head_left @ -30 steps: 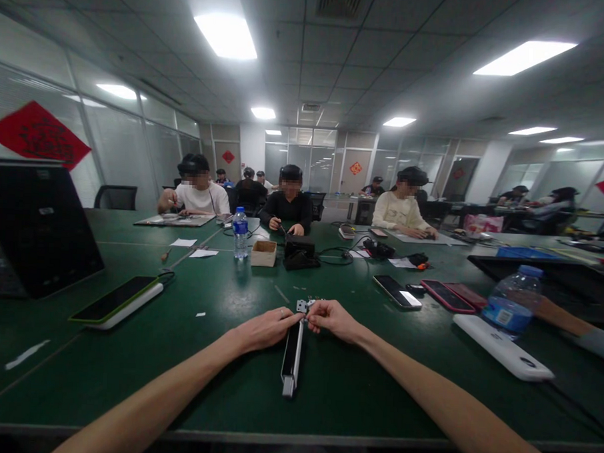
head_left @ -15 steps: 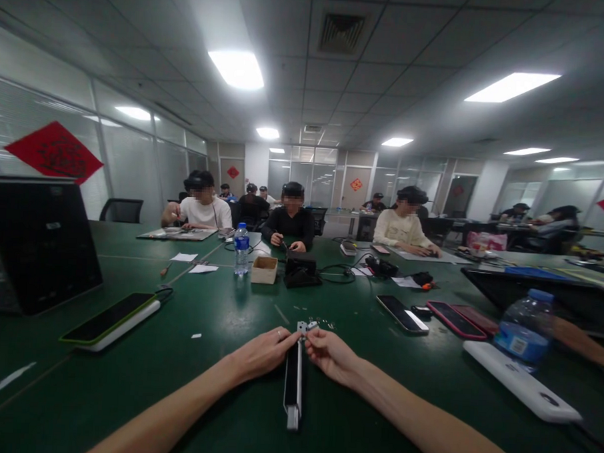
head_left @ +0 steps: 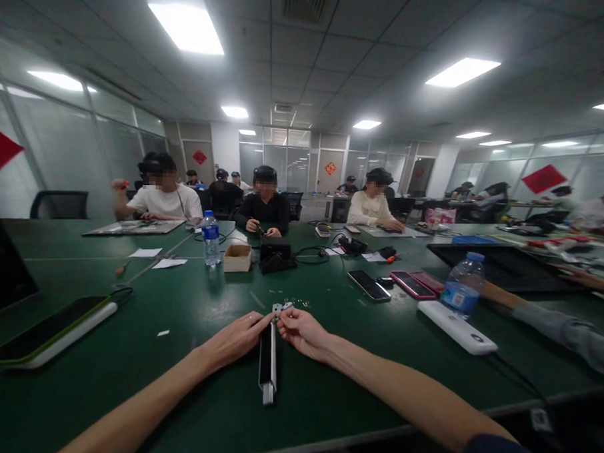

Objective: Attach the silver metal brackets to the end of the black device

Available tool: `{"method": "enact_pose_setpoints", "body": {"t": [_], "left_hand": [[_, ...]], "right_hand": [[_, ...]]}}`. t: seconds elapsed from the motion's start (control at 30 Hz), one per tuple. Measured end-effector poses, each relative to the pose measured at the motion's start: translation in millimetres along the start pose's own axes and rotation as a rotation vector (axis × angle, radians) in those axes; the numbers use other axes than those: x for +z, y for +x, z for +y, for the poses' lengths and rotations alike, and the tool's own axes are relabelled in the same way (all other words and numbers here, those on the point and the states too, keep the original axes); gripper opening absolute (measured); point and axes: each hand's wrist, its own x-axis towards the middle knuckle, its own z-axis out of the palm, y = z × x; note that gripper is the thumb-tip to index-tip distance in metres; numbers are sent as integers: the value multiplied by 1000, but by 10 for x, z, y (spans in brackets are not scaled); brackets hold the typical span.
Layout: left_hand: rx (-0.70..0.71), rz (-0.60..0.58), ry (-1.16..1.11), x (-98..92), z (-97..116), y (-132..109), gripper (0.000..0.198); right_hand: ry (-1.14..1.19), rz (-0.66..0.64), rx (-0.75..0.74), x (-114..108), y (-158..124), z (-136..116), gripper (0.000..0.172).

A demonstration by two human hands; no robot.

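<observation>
A long, narrow black-and-silver bar (head_left: 266, 365) lies on the green table, pointing away from me. At its far end is a small silver metal bracket (head_left: 277, 308) with holes. My left hand (head_left: 240, 336) rests against the bar's far end from the left, its fingers closed on it. From the right, my right hand (head_left: 303, 335) pinches at a small silver metal piece (head_left: 288, 307) beside the bracket; its fingers hide part of that piece. Several tiny metal parts (head_left: 306, 304) lie just beyond my hands.
Phones (head_left: 369, 285), a white power bank (head_left: 456, 327) and a water bottle (head_left: 463, 283) stand to the right. A green-edged phone (head_left: 47, 329) lies left. Ahead are a small box (head_left: 237, 258), another bottle (head_left: 211, 239) and cables. People sit opposite; another person's sleeve (head_left: 567, 331) shows at right.
My view has turned to the right, so the scene sits further left. Both hands keep their places at the bar's far end.
</observation>
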Motion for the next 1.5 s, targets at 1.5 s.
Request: {"method": "enact_pose_setpoints", "body": {"t": [1.5], "left_hand": [[67,-255,-11,-349,242,81,40]], "right_hand": [[-1111,-432,-264,-78,-202,-435,10]]}}
